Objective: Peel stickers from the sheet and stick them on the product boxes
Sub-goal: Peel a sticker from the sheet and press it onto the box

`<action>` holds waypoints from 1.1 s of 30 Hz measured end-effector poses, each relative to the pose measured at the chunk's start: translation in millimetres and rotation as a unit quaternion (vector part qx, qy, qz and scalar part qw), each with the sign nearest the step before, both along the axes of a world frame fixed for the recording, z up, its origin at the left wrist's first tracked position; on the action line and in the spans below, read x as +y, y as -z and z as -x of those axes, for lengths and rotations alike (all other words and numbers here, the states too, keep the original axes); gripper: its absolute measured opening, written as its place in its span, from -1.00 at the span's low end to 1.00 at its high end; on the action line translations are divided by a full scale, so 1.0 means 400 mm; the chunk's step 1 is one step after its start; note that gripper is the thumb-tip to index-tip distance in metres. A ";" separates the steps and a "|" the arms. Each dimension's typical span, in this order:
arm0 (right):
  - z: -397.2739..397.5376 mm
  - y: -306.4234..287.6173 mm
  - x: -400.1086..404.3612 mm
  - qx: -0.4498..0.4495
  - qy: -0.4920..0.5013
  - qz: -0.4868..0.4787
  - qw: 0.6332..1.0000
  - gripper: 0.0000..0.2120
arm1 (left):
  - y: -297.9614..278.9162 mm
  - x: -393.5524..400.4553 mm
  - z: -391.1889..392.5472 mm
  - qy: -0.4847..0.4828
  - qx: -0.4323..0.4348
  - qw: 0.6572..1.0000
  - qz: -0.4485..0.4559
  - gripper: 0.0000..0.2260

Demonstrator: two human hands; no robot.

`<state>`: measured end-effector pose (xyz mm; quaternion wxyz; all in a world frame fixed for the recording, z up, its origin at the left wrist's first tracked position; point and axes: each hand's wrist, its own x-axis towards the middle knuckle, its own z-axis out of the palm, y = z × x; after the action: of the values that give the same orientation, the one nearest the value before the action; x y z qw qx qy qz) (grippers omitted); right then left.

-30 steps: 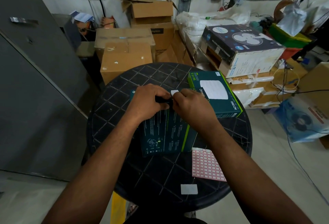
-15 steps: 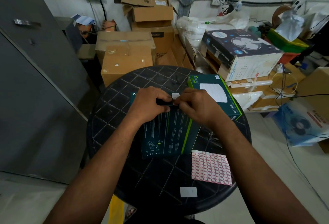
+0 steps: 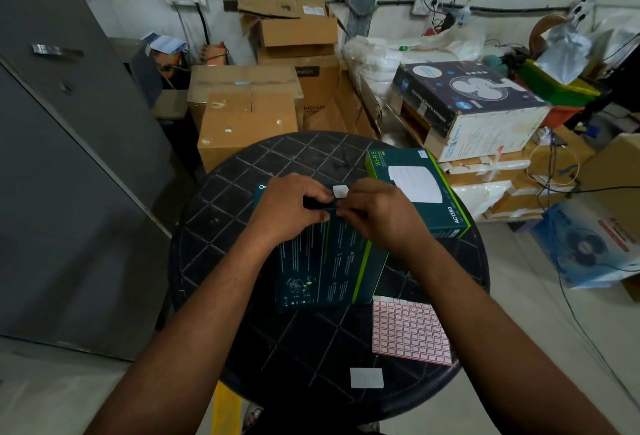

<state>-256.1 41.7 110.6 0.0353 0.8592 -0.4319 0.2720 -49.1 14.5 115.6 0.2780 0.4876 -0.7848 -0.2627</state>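
Observation:
A dark teal product box (image 3: 325, 272) lies printed side up in the middle of the round black table (image 3: 221, 213). My left hand (image 3: 294, 209) and my right hand (image 3: 381, 216) meet fingertip to fingertip over its far end. Both pinch a small dark strip (image 3: 320, 205); I cannot make out what it is. A small white sticker (image 3: 340, 191) shows just beyond the fingertips. Whether it is stuck to the box or held is unclear. The red-gridded sticker sheet (image 3: 410, 332) lies flat by my right forearm. A second teal box (image 3: 419, 189) sits to the right.
A loose white label (image 3: 366, 378) lies near the table's front edge. Cardboard cartons (image 3: 249, 116) stand behind the table and a fan box (image 3: 467, 105) to the back right. A grey metal cabinet (image 3: 69, 157) fills the left. Cables trail across the floor on the right.
My hands stay pinched together over the box's far end. Only the view has shifted a little.

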 end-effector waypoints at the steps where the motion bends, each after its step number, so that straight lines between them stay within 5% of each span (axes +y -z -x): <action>1: 0.000 0.011 0.006 0.023 -0.006 0.035 0.999 -0.90 | 0.001 -0.003 0.000 0.000 -0.002 1.000 -0.003 -0.70; 4: 0.005 0.031 0.001 0.047 0.011 0.059 0.997 -0.90 | 0.001 -0.005 -0.001 -0.004 -0.001 1.000 -0.012 -0.71; 8: 0.045 0.022 -0.019 -0.071 0.063 -0.085 0.992 -0.55 | -0.006 -0.008 0.002 -0.010 0.020 0.999 -0.029 -0.71; 13: 0.005 0.017 -0.028 -0.097 0.033 -0.078 0.992 -0.92 | 0.000 -0.016 -0.002 0.005 -0.002 1.000 -0.006 -0.73; 25: 0.000 0.036 -0.026 -0.117 0.047 -0.040 0.991 -0.94 | 0.030 -0.021 -0.028 0.060 0.000 0.995 0.085 -0.75; 29: 0.032 0.050 -0.033 -0.136 0.059 -0.032 0.988 -0.88 | 0.096 0.004 -0.064 0.011 0.053 0.986 0.155 -0.80; 33: 0.048 0.078 -0.022 -0.156 0.090 -0.012 0.984 -0.86 | 0.139 0.023 -0.078 -0.046 0.150 0.979 0.128 -0.81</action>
<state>-275.3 32.9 79.3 -0.0184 0.7643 -0.5104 0.3937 -17.8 23.6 60.2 0.4644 0.4385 -0.7382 -0.2171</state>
